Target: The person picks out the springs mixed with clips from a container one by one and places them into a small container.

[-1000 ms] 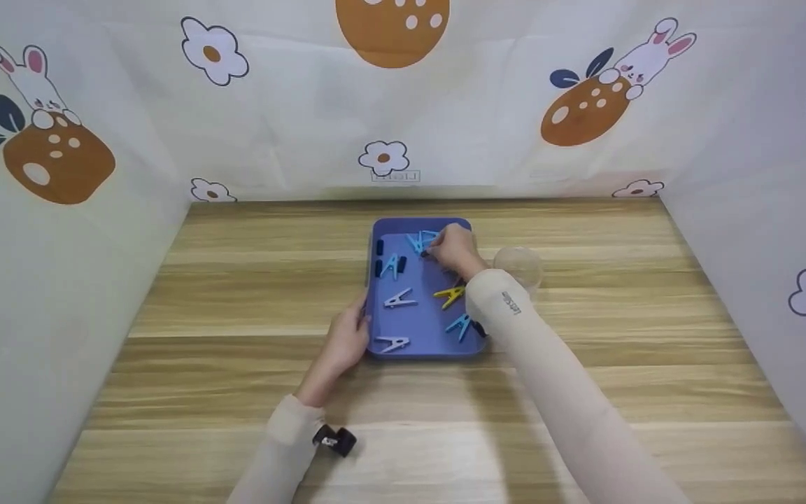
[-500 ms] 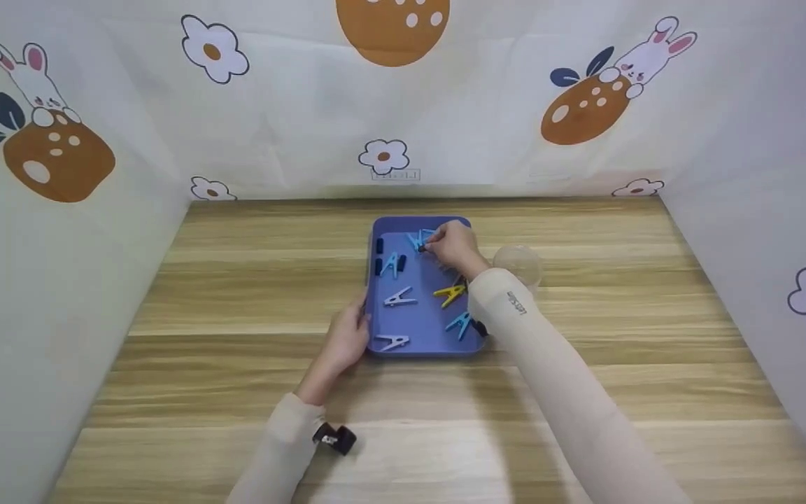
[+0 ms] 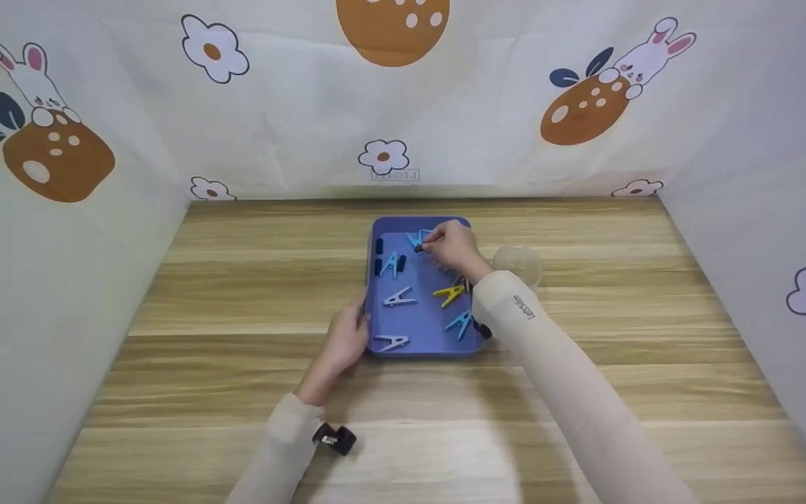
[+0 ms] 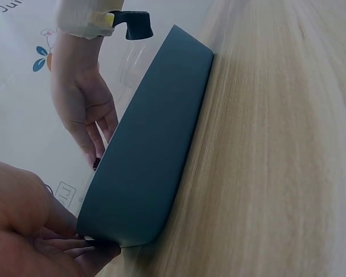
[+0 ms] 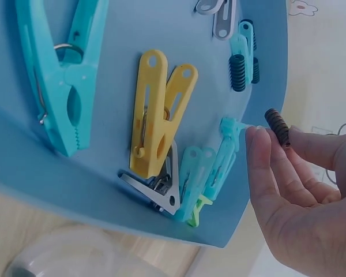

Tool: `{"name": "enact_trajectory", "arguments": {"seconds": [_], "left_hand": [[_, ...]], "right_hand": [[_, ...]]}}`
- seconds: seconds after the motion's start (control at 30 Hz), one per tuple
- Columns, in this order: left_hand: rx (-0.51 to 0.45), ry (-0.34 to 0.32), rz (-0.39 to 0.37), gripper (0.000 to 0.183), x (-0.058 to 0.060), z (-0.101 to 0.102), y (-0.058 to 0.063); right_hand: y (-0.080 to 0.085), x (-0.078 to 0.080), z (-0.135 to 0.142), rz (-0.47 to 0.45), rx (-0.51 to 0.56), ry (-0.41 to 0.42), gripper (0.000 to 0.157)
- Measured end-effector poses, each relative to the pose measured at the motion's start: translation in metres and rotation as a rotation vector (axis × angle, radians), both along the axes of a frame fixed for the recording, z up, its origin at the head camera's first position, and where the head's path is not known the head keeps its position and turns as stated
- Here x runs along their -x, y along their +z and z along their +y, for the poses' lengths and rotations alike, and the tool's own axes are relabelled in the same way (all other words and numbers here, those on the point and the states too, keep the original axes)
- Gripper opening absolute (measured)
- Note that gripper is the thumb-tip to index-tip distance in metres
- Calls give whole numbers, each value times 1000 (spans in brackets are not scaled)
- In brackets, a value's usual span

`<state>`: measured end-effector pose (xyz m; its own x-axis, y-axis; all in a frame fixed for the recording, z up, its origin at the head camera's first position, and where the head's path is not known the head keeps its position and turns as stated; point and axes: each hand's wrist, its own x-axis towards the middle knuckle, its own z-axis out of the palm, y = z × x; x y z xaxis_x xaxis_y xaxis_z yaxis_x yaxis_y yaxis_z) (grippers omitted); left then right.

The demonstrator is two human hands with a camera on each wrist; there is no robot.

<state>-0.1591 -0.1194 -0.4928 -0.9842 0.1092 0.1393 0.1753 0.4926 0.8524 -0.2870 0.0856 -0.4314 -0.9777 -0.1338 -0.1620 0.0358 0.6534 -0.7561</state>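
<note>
A blue tray (image 3: 420, 350) holds light blue, white and yellow plastic clips, and several short black coil springs. My left hand (image 3: 347, 339) grips the tray's near left side, its fingers at the lower edge of the wall (image 4: 150, 138) in the left wrist view. Over the tray's far part, my right hand (image 3: 453, 246) pinches a black spring (image 5: 278, 127) between thumb and fingertips. Beside those fingertips lies a light blue clip (image 5: 222, 156). A yellow clip (image 5: 153, 112) and a larger-looking light blue clip (image 5: 63, 75) lie nearer the right wrist camera.
A clear round container (image 3: 517, 264) stands on the wooden table (image 3: 235, 280), just right of the tray. Two black springs (image 3: 378, 257) lie along the tray's left wall. A patterned curtain (image 3: 291, 105) encloses the table's back and sides.
My right hand has shifted slightly left with the black spring, and its sleeve has moved a little right, uncovering more of the tray's right side. My left hand stays in place.
</note>
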Motion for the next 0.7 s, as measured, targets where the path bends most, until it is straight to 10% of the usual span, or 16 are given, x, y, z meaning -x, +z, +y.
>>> {"name": "enact_trajectory", "arguments": {"seconds": [0.7], "left_hand": [[-11, -3, -24, 51, 2, -1, -1]], "right_hand": [[9, -15, 10, 36, 81, 53, 17]]}}
